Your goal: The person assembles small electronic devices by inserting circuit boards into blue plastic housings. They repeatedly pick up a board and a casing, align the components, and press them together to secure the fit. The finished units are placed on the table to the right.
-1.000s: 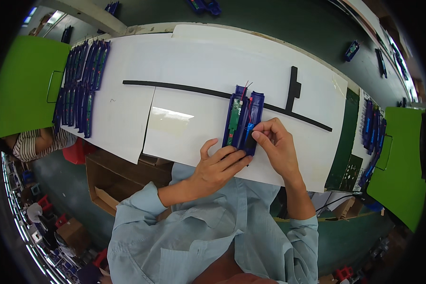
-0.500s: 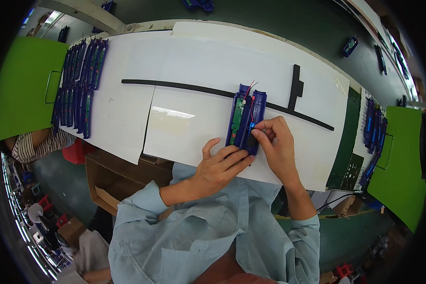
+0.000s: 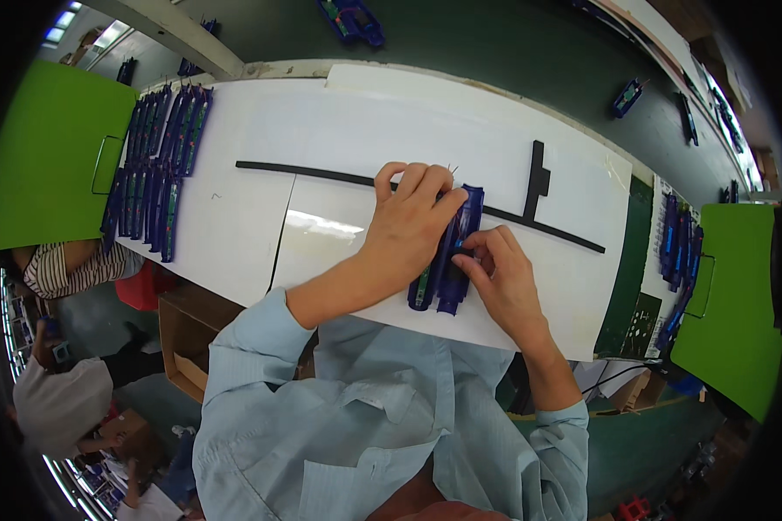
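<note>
Two long blue plastic housing halves lie side by side on the white worktop in front of me. The left half (image 3: 422, 293) carries a narrow green circuit board, mostly covered by my left hand (image 3: 413, 221). That hand reaches across the upper ends, its bent fingers closed on the housing and around the thin wires. In the right half (image 3: 471, 213), the thumb and fingers of my right hand (image 3: 502, 276) pinch a small dark part (image 3: 462, 253) beside a bit of bright blue. The exact shape of this part is hidden by my fingertips.
Black strips (image 3: 565, 234) form a raised guide on the white worktop (image 3: 321, 113). Several housings with boards (image 3: 156, 204) lie in rows at left; more blue housings (image 3: 679, 239) lie at right. Green panels (image 3: 48, 165) flank both ends. Beyond the worktop, a green belt (image 3: 495, 52) carries housings.
My left hand has moved from the lower ends of the housing halves to their upper ends. The halves sit slightly nearer me; my right hand stays at the right half, a little lower.
</note>
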`<action>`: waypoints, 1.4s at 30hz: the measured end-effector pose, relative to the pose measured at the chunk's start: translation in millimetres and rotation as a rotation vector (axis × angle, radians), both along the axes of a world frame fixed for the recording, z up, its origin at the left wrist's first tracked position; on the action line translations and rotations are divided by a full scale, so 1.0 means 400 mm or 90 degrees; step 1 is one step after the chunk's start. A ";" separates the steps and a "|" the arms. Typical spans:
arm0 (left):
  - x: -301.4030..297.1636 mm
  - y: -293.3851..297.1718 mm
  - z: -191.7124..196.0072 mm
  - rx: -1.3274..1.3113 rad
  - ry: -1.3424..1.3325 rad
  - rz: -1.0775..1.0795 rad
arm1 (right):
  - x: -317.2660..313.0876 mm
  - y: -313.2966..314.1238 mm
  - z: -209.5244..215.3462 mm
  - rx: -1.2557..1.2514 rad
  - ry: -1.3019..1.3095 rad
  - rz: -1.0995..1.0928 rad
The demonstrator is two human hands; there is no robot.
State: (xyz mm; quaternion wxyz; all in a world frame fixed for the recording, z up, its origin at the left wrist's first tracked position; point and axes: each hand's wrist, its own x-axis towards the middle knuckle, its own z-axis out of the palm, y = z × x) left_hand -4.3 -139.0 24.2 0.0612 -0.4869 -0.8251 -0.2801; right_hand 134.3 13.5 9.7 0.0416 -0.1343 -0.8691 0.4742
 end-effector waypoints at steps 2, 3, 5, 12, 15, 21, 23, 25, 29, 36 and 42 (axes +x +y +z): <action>-0.031 0.020 -0.011 -0.036 0.031 -0.013 | 0.003 0.002 0.000 -0.001 0.006 -0.005; -0.039 0.026 -0.017 -0.054 0.047 -0.019 | 0.000 0.000 0.007 -0.010 0.002 -0.008; -0.044 0.027 -0.031 -0.040 0.027 -0.038 | -0.001 0.002 0.010 -0.045 -0.014 -0.026; -0.031 0.019 -0.010 -0.017 0.088 -0.083 | -0.004 0.031 0.010 0.000 0.096 -0.065; -0.023 0.016 -0.019 -0.002 0.055 -0.061 | -0.026 0.034 0.006 0.028 0.134 -0.050; -0.017 -0.012 0.010 -0.052 -0.013 -0.080 | -0.027 -0.018 0.001 0.033 0.065 -0.035; -0.017 -0.011 0.002 -0.068 0.006 -0.092 | -0.024 -0.026 -0.019 0.033 0.060 -0.040; -0.020 -0.009 -0.012 -0.061 0.022 -0.099 | -0.018 -0.029 -0.031 0.022 0.050 -0.051; -0.019 -0.009 -0.021 0.006 0.050 -0.096 | -0.020 -0.032 -0.030 -0.005 0.079 -0.069; 0.062 -0.020 -0.045 0.170 -0.040 0.038 | -0.031 -0.026 -0.063 -0.190 0.172 -0.063; 0.111 -0.041 -0.069 0.191 -0.146 0.128 | -0.019 -0.030 -0.086 -0.359 0.145 -0.090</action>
